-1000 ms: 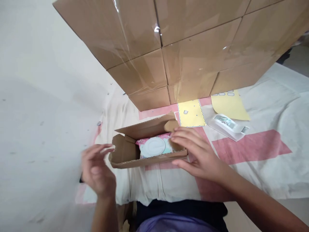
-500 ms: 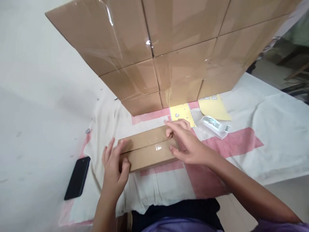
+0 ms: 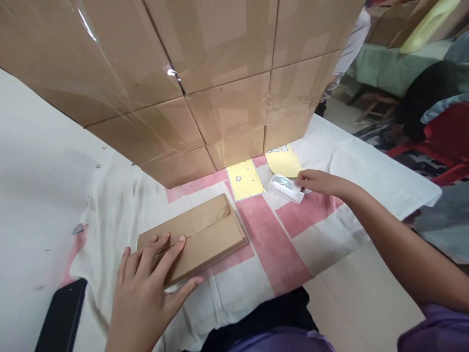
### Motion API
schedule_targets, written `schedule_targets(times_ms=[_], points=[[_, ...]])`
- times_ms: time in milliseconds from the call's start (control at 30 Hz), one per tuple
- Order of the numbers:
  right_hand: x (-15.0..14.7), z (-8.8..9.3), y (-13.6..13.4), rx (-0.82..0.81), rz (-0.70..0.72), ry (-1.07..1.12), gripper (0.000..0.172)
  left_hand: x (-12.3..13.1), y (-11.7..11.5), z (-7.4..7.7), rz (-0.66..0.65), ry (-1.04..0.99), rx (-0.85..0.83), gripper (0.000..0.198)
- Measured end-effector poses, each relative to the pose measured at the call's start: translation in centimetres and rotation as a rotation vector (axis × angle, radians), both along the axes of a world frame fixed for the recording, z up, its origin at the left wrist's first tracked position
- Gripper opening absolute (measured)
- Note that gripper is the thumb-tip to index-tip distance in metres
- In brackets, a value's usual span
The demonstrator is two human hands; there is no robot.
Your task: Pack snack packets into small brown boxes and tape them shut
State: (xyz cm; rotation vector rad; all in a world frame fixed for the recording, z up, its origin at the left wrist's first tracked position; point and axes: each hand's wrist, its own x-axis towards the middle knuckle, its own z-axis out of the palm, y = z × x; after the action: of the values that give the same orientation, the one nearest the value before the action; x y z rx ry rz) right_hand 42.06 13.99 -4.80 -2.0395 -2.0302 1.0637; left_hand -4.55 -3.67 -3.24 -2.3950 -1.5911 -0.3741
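A flat cardboard box [image 3: 208, 244] lies on the table, its two lid flaps meeting along a lengthwise seam. My left hand [image 3: 146, 283] rests on the box's near left end, fingers spread over the seam and thumb out along the front edge. To the right of the box sits a white tape dispenser [image 3: 284, 188] with a roll of clear tape. At its right end, my right hand [image 3: 315, 182] has fingers and thumb closed in a pinch on the dispenser's tip. Any strip of tape between those fingers is too small to see.
A tall stack of taped cartons [image 3: 227, 102] stands behind the box. Near its foot lie a yellow patterned card [image 3: 246, 180] and a yellow sheet [image 3: 284, 161]. A black phone [image 3: 62, 315] is by the left wall. Beyond the table are a person's sleeve [image 3: 353, 41] and a red chair [image 3: 445, 134].
My right hand has left the box and moved right to the tape dispenser. My left hand now lies flatter on the box, and the box has turned slightly. The view has swung right.
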Motion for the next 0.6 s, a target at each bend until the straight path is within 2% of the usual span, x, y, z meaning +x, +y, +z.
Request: schedule_targets(times_ms=[167,267,433,600], points=[[-0.1,1.0,0.8,-0.043,0.020,0.067,0.024,1.0,-0.4,0.1,0.053,-0.004,-0.011,0.075],[-0.4,1.2,0.8,-0.146,0.006,0.117,0.029,1.4,-0.6,0.2,0.075,-0.014,-0.016,0.073],[-1.0,0.4,1.0,-0.264,-0.072,0.165,0.035,1.2,-0.6,0.1,0.083,-0.018,-0.011,0.074],[-1.8,-0.2,-0.1,-0.209,-0.173,0.173,0.034,1.1,-0.7,-0.2,0.074,-0.006,0.008,0.078]])
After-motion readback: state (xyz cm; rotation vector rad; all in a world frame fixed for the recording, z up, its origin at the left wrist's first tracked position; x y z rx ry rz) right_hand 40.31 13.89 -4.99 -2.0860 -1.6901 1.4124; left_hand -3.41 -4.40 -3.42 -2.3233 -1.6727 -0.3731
